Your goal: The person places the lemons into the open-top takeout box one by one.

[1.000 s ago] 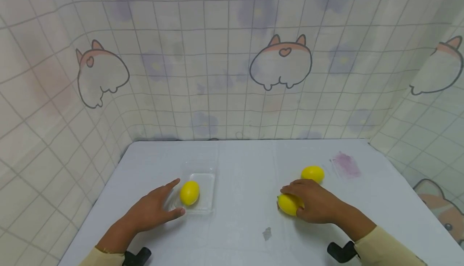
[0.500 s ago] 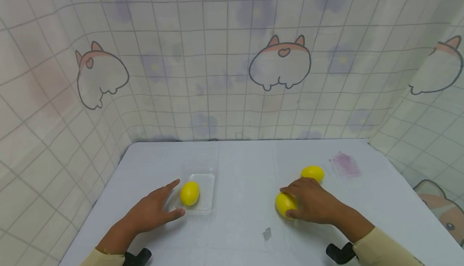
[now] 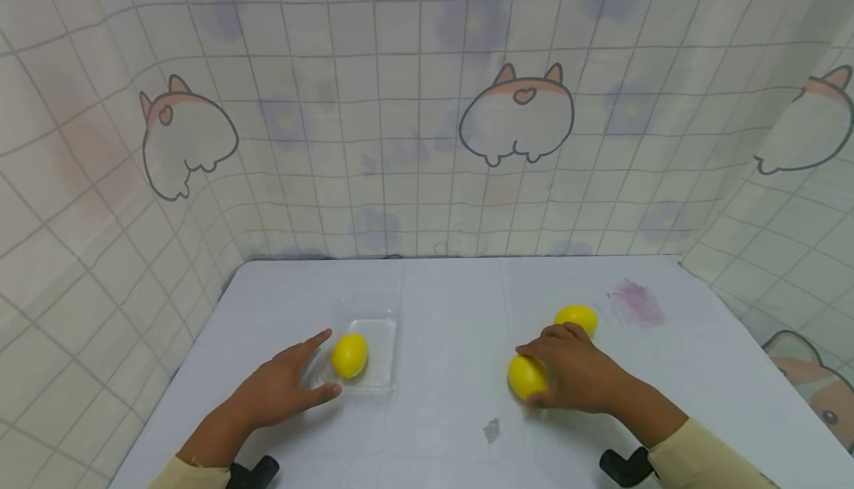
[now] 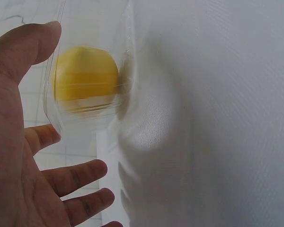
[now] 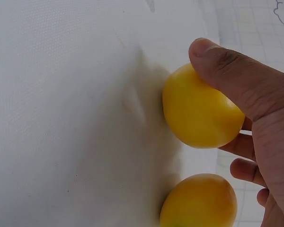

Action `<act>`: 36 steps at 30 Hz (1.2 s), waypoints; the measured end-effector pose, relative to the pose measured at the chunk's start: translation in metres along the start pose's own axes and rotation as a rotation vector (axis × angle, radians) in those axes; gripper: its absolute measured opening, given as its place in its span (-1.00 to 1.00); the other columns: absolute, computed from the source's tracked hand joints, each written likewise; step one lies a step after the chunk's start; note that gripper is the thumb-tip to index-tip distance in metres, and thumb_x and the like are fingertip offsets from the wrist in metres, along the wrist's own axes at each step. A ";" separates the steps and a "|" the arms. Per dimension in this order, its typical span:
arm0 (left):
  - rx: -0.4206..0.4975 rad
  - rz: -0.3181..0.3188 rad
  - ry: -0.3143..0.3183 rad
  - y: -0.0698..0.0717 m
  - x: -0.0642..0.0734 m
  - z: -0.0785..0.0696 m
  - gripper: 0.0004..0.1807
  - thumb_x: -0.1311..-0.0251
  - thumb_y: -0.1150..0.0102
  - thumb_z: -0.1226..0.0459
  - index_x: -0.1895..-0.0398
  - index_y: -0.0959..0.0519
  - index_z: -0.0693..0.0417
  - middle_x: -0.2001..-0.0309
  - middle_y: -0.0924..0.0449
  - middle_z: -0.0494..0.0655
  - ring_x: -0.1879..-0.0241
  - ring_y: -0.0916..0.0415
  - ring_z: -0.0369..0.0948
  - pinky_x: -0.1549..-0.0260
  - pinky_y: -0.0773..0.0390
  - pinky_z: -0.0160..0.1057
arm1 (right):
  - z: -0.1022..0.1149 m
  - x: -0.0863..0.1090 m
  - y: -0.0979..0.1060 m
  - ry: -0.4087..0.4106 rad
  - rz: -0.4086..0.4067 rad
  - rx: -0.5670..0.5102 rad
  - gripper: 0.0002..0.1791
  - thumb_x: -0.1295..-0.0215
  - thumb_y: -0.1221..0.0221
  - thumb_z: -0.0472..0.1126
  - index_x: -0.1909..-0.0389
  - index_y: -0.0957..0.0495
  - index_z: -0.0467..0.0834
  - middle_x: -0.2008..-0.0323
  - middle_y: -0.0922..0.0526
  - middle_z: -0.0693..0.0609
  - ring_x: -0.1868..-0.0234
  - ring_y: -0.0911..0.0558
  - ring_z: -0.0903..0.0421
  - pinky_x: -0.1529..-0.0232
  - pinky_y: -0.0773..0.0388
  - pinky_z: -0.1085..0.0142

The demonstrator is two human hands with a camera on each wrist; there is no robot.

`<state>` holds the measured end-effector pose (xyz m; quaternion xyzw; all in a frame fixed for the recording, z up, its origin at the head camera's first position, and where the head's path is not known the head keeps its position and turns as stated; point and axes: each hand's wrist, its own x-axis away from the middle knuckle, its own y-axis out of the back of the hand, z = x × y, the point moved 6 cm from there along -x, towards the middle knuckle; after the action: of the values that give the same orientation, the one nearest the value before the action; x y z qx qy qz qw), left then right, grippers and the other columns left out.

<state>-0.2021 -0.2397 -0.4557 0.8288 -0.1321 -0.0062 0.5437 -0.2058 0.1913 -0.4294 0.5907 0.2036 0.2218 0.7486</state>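
Observation:
My right hand holds a yellow lemon low at the tabletop. In the right wrist view the thumb lies on this lemon, with fingers on its far side. A second lemon lies just behind that hand, partly covered by it. On the left stands a clear plastic container with another lemon inside. My left hand is spread at the container's near left corner, thumb and index finger apart. The left wrist view shows the thumb and index finger at the container's edge; contact is hard to judge.
White cloth covers the table. A pinkish stain marks its back right, and a small grey patch its front middle. A gridded curtain surrounds the back and sides.
My right hand has turned the held lemon slightly and its visible end has shifted a little left. The left hand, container and other lemons stay put.

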 end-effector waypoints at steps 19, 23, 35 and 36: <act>-0.005 -0.003 0.004 0.000 0.000 0.001 0.13 -0.09 -0.25 -0.42 -0.63 -0.14 -0.10 -0.50 -0.27 0.17 -0.42 -0.27 0.21 -0.28 -0.33 0.35 | 0.008 0.004 0.005 0.003 0.124 0.041 -0.15 0.03 -0.37 -0.35 -0.42 -0.46 -0.10 -0.22 -0.60 0.05 -0.32 -0.36 -0.10 -0.43 0.03 -0.25; -0.007 -0.004 0.003 0.000 0.000 0.001 0.13 -0.08 -0.25 -0.42 -0.63 -0.15 -0.10 -0.50 -0.27 0.18 -0.42 -0.28 0.21 -0.28 -0.34 0.35 | 0.009 0.005 0.006 0.021 0.114 0.052 -0.14 0.04 -0.38 -0.37 -0.41 -0.46 -0.10 -0.20 -0.62 0.04 -0.32 -0.37 -0.13 -0.41 0.00 -0.27; 0.005 -0.002 0.003 0.000 0.000 0.001 0.13 -0.09 -0.26 -0.41 -0.63 -0.14 -0.10 -0.50 -0.26 0.18 -0.43 -0.26 0.22 -0.29 -0.32 0.35 | 0.012 0.003 0.008 0.112 0.007 0.057 -0.21 -0.02 -0.56 0.06 -0.32 -0.57 0.00 -0.04 -0.65 0.14 -0.17 -0.48 -0.07 -0.27 -0.24 -0.25; 0.007 -0.002 0.004 0.000 0.000 0.001 0.13 -0.09 -0.27 -0.41 -0.63 -0.15 -0.10 -0.50 -0.27 0.18 -0.43 -0.26 0.22 -0.29 -0.32 0.35 | 0.012 0.002 0.007 0.109 0.008 0.049 -0.21 -0.01 -0.57 0.07 -0.31 -0.57 -0.01 -0.04 -0.65 0.14 -0.17 -0.49 -0.06 -0.27 -0.25 -0.25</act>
<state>-0.2019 -0.2403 -0.4560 0.8307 -0.1301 -0.0048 0.5412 -0.1980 0.1849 -0.4196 0.5968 0.2471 0.2513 0.7209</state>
